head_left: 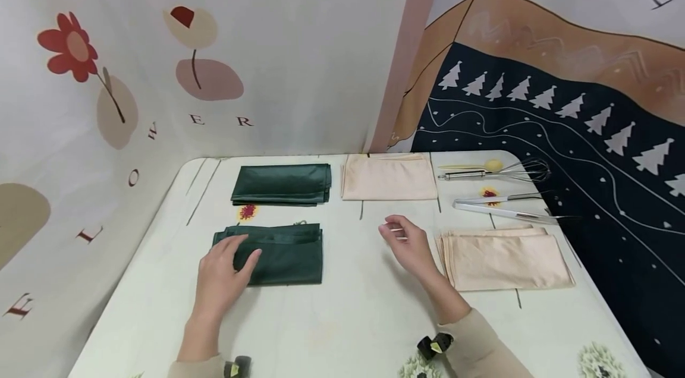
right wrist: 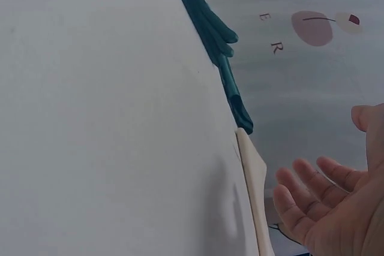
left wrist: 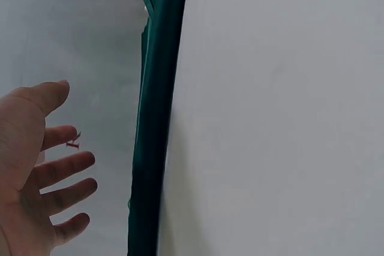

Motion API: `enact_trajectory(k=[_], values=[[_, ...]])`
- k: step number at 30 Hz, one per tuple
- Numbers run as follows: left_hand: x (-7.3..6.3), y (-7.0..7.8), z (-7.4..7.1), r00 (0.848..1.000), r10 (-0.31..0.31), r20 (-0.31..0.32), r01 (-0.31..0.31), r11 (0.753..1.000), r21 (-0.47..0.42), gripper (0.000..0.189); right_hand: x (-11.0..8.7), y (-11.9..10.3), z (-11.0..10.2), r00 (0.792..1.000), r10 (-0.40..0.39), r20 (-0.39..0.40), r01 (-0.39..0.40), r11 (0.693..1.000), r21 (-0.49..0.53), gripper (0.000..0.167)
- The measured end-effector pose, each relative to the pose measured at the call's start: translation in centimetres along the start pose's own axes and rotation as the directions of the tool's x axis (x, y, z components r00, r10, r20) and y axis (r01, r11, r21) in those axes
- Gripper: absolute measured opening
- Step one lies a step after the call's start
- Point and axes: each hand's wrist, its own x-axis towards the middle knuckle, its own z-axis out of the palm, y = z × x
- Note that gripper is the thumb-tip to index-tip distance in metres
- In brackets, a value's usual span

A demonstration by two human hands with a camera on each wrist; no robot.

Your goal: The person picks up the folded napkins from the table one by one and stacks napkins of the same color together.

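Observation:
In the head view my left hand (head_left: 220, 277) hovers over the left end of the nearer dark green folded cloth (head_left: 291, 259), thumb and fingers spread. The left wrist view has that hand (left wrist: 36, 166) with a gap between it and the green cloth edge (left wrist: 157, 112). My right hand (head_left: 409, 247) is held above the middle of the table, holding nothing, fingers loosely bent. To its right lies the nearer beige folded cloth (head_left: 508, 260). Behind the hands lie a second green folded cloth (head_left: 280, 183) and a second beige one (head_left: 390, 179).
At the table's back right lie a whisk (head_left: 476, 175), a yellow spoon-like tool (head_left: 493, 165) and metal tongs (head_left: 500, 209). The white table (head_left: 321, 330) meets a printed curtain (head_left: 305, 39) at the back and a dark patterned one (head_left: 535, 122) on the right.

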Motion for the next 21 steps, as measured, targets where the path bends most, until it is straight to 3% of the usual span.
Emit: enact_trajectory(k=[12, 21], values=[[0.1, -3.0, -0.7, 0.994, -0.110, 0.019, 0.111, 0.994, -0.014, 0.058, 0.5, 0.0, 1.9, 0.995, 0.078, 0.059, -0.078, 0.997, -0.012, 0.035], [0.4, -4.2, -0.9, 0.964, -0.252, 0.087, 0.258, 0.964, -0.062, 0.070, 1.0, 0.6, 3.6, 0.985, 0.097, 0.143, -0.099, 0.995, 0.006, 0.034]])
